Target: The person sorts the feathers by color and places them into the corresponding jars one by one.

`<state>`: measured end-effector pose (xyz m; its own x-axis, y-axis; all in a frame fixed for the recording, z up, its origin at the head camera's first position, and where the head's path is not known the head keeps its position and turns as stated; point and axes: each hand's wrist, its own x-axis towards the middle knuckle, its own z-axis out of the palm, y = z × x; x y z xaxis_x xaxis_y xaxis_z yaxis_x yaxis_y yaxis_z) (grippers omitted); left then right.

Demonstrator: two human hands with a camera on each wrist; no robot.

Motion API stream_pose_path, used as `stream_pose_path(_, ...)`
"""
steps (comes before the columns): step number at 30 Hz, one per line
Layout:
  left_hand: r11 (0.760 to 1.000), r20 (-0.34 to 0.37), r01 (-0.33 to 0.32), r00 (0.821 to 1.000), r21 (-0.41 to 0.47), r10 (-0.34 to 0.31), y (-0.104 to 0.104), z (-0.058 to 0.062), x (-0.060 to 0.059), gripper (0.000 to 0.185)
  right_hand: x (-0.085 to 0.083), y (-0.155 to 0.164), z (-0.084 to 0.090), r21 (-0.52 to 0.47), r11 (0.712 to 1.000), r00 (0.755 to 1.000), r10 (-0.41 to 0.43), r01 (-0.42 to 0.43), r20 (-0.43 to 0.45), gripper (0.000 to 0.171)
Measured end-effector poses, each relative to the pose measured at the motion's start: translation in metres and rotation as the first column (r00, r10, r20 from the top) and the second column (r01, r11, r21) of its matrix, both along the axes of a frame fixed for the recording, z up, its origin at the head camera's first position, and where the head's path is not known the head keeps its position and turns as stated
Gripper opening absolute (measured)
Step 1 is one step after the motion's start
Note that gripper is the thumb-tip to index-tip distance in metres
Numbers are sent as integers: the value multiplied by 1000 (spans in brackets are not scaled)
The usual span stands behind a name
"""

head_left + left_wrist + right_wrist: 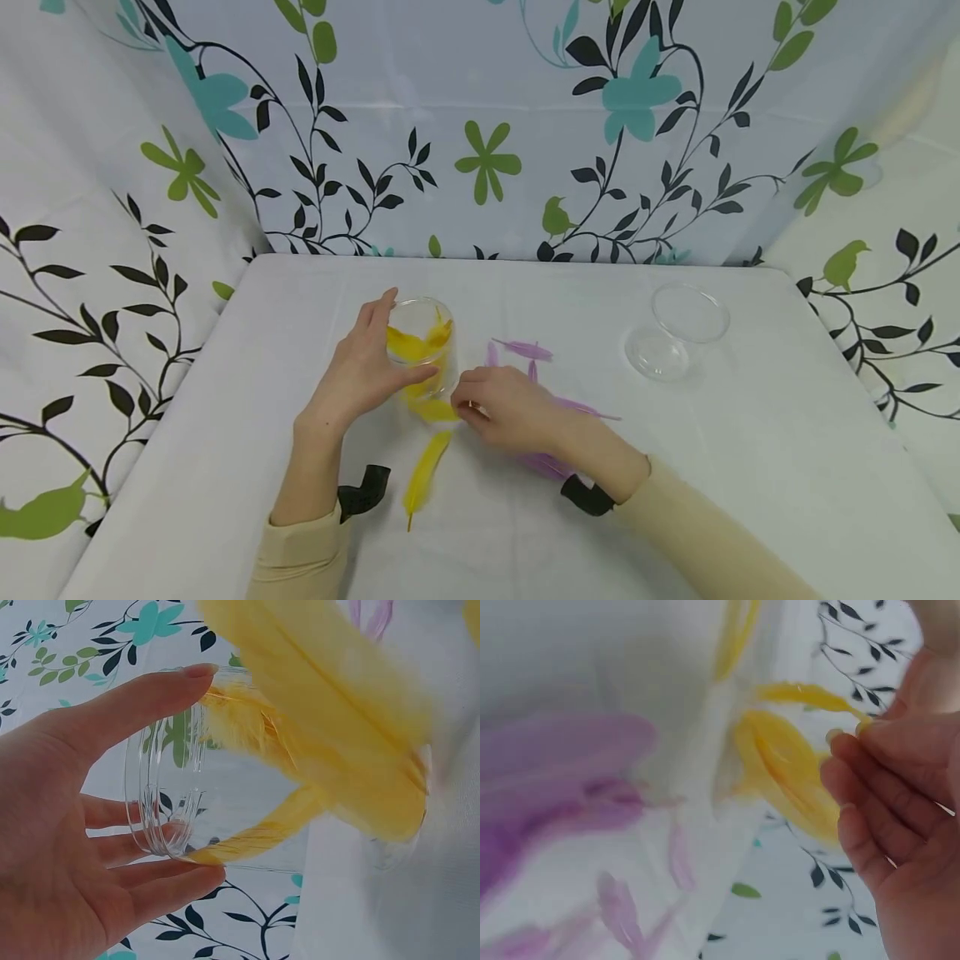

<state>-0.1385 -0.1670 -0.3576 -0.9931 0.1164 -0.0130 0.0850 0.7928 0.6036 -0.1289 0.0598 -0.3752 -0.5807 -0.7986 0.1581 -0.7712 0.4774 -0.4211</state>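
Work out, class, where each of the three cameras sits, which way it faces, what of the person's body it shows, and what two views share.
Head: worn on the head, looking forward and down at the table; shows both forearms, left hand and right hand.
Left wrist: on the left wrist, looking along the palm at the jar; shows the left hand.
Right wrist: on the right wrist, looking at feathers; shows the right hand's fingers.
Shared: head and left wrist both show the jar holding yellow feathers.
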Motion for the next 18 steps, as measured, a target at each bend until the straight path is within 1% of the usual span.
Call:
stream_pose_path(2,1000,7,-6,1000,-3,6,-1,0,0,112,-1,9,12,-74,997,999,-15,18,42,9)
stream_pose_path(5,1000,11,-12,1000,-13,12,-2,0,0,111,-2,20,31,-185,981,995,-34,52,99,9)
stream_pose_path(8,1000,9,-10,1000,-22,11,-2,0,-1,107,-7,28,49,-298,952,990,-28,69,138,8)
stream_pose_path(11,1000,18,-12,1000,-22,12,-2,0,0,106,-13,32,65,-374,922,985,-38,100,169,8)
stream_pose_path(13,1000,32,-12,999,-16,13,-2,0,0,108,-19,33,74,-405,905,981,-58,130,185,8)
stream_pose_path(15,1000,47,-13,999,-8,13,-2,0,0,110,-25,32,79,-415,895,976,-86,163,199,8)
stream_pose_path(18,1000,58,-9,998,0,9,-1,1,0,112,-35,28,80,-395,892,958,-123,221,258,8)
